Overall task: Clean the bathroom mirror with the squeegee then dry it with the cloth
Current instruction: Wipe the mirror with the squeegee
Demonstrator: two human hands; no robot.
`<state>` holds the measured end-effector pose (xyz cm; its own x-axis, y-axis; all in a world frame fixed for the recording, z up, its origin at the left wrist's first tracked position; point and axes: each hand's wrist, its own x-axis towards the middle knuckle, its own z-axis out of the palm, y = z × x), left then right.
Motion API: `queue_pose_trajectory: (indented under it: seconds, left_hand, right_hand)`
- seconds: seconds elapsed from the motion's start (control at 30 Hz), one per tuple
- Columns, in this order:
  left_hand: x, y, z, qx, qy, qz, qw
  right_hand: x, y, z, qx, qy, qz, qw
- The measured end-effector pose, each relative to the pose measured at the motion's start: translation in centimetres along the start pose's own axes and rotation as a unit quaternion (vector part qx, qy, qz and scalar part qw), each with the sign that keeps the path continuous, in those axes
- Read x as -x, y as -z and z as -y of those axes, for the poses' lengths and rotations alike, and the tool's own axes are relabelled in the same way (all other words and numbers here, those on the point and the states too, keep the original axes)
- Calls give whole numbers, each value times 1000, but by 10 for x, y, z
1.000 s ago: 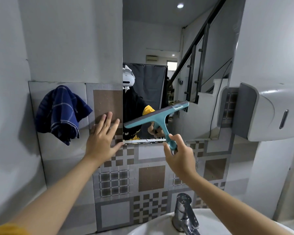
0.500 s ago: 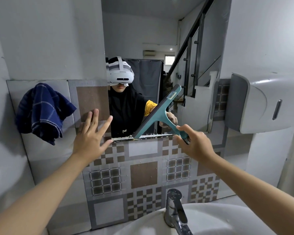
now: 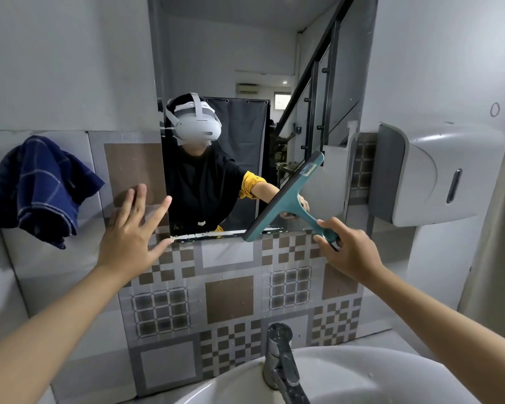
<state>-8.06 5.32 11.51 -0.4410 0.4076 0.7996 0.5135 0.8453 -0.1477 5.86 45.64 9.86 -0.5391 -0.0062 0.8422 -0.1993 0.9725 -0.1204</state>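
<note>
While the left hand (image 3: 129,237) lies spread, the right hand (image 3: 349,252) grips the unreadably labelled squeegee (image 3: 286,196).

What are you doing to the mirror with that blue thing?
A person is cleaning the bathroom mirror. The right hand grips the handle of a teal squeegee, whose blade lies slanted against the glass with its low end at the mirror's bottom edge. The left hand rests flat with spread fingers on the tiled wall beside the mirror. The blue cloth for drying hangs on the wall to the left.

Cloth (image 3: 38,188) left of mirror (image 3: 245,83), sink (image 3: 347,380) below
</note>
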Motion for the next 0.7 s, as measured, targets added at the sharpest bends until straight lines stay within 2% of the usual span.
queue_pose_trajectory:
  seconds: [0.27, 0.57, 0.7]
  left_hand:
    - [0, 0, -1, -4, -3, -2, 1000]
    - [-1, 1, -1, 7, -10, -9, 1000]
    - [0, -1, -1, 11, -6, -8, 1000]
  right_hand:
    - [15, 13, -28, -7, -16, 15, 1000]
    - [40, 4, -22, -116, -129, 16, 985]
    - [49, -1, -6, -185, -220, 21, 958]
